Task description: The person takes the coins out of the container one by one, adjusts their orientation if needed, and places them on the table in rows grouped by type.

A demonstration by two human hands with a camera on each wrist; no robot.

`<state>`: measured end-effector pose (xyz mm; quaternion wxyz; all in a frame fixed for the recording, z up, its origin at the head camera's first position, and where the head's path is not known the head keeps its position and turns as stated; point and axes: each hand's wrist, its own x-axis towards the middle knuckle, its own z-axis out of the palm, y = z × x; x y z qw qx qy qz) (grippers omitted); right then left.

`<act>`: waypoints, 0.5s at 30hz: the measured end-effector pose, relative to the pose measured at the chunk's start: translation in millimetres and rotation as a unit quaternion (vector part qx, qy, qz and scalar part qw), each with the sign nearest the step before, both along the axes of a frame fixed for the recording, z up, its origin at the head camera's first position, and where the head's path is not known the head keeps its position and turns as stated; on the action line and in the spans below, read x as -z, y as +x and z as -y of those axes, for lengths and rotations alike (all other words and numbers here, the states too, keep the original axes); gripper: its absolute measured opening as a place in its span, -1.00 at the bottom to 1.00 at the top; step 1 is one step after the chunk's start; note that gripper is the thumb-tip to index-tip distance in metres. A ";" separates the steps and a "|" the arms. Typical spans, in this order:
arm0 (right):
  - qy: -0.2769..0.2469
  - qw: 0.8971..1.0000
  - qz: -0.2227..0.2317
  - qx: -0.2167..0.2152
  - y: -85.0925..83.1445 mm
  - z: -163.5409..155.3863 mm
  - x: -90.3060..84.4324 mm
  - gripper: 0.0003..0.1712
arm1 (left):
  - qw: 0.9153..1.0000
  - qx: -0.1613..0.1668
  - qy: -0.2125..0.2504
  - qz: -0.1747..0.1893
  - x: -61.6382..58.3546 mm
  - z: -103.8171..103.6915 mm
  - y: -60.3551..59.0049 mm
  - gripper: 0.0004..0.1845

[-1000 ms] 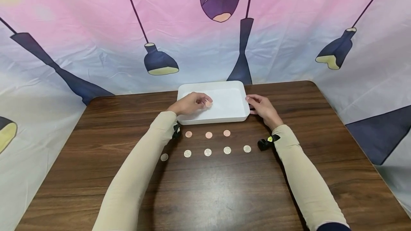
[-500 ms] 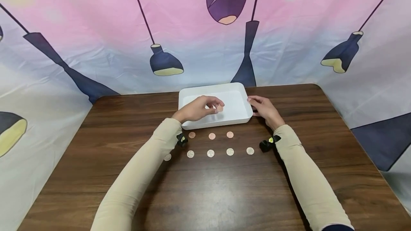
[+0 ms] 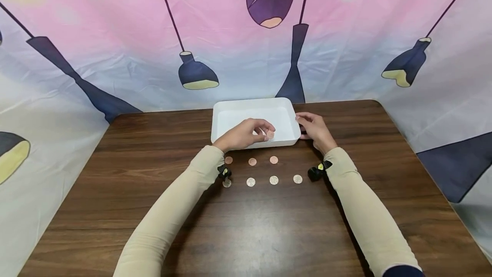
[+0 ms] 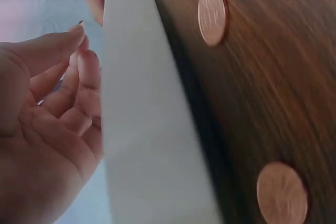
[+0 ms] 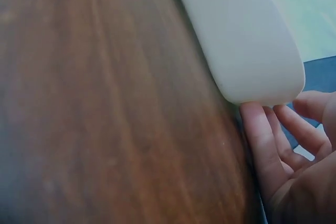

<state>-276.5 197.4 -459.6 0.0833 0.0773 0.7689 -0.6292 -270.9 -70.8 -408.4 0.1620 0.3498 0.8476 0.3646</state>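
My left hand (image 3: 244,134) pinches a copper-coloured coin (image 3: 270,134) between thumb and fingers, over the front part of a shallow white tray (image 3: 240,114). In the left wrist view the tray's front wall (image 4: 142,103) stands beside this hand, and the coin is barely visible at the fingertips. At the tray's right end my right hand (image 3: 313,129) touches the wall and rim with extended fingers (image 5: 257,129). Three copper-coloured coins lie in a row before the tray, among them a middle coin (image 3: 252,161). Nearer is a row of silver-coloured coins, including one silver coin (image 3: 274,180).
The brown wooden table (image 3: 246,234) ends at a printed cloth backdrop (image 3: 134,67) just behind the tray. A black wrist device (image 3: 224,172) on the left sleeve partly covers the leftmost visible silver coin (image 3: 227,183). Another device (image 3: 316,173) sits at the right wrist.
My left hand has moved rightward and toward the tray's front with the coin pinched. Its sleeve now covers the leftmost silver coin. The right hand stays at the tray's right end.
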 end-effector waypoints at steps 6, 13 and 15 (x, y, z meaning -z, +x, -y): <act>-0.005 1.000 -0.009 0.021 -0.7 5.4 -4.9 -0.55 | 1.000 0.022 0.011 0.003 -3.4 -8.1 2.7 -0.70; -0.010 0.999 -0.014 0.031 -1.1 9.2 -8.3 -0.56 | 0.999 0.049 0.011 0.017 -5.8 -23.3 8.9 -0.70; -0.009 0.999 -0.014 0.030 -1.4 9.2 -8.0 -0.55 | 0.998 0.055 0.006 0.029 -3.9 -29.1 10.5 -0.70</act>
